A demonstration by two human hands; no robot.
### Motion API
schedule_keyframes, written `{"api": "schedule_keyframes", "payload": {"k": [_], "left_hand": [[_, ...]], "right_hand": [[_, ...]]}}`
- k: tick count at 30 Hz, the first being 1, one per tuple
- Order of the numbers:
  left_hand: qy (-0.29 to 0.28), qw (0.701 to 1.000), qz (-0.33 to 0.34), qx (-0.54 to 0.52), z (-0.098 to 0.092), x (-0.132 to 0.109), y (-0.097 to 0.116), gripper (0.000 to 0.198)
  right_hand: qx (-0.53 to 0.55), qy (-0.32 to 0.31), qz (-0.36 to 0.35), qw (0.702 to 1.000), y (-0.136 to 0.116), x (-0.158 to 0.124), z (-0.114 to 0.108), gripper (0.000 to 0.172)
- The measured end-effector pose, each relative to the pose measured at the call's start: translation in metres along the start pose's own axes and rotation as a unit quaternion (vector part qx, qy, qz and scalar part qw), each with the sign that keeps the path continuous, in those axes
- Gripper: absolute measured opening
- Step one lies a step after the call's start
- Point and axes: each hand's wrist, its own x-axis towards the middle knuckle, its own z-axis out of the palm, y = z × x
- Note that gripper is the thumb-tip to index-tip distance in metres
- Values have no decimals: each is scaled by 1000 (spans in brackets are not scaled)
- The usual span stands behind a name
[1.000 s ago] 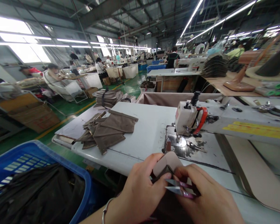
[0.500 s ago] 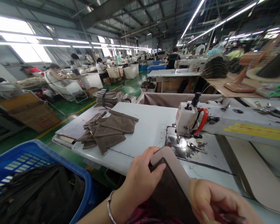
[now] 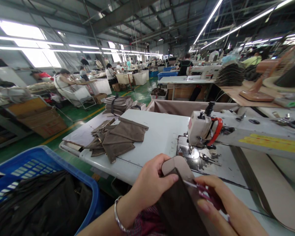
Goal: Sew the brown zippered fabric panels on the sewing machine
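My left hand (image 3: 151, 180) is closed on the rounded end of a grey-brown fabric piece (image 3: 179, 164), thumb on its dark side. Between the thumb and fingers of my right hand (image 3: 221, 200) is a pair of small maroon-handled scissors (image 3: 205, 191). Their thin metal blade lies against the edge of the fabric piece, just right of my left thumb. Whether the blades are apart I cannot tell. Just beyond my hands stands a white sewing machine (image 3: 199, 127) with a red lever.
Flat brown fabric pieces (image 3: 120, 137) lie on the white sewing table (image 3: 159, 127), with a tied stack (image 3: 116, 104) behind them. A blue basket (image 3: 94, 193) of dark cloth stands at the left. A large beige panel (image 3: 270, 183) rests under the machine arm. Other people sit further back.
My right hand has turned and moved up along the fabric piece, bringing the scissors' blade to its edge. My left hand keeps its hold. The view has shifted slightly.
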Motion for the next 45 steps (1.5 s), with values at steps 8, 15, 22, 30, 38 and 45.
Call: {"api": "schedule_keyframes", "payload": {"k": [8,15,22,30,38,45], "left_hand": [[-34,998,-9,-54,1,-6,5,28],[-36,998,-12,-52,1,-6,5,28],[-51,996,-17,-73,2,-6,6,31],[-80,989,-35,-119,-10,4,3,34],[-189,974,-76,-98,-86,62,-11,42],[-318,946,16,66,2,121,-33,42]], "right_hand": [[-217,101,-163,957,10,9,4,29],[-239,98,-168,951,11,7,2,31],[-218,95,-146,960,12,9,1,27],[-168,139,-69,974,14,8,-5,21],[-314,141,66,937,138,-13,-46,31],[-360,69,-56,929,126,11,-27,25]]}}
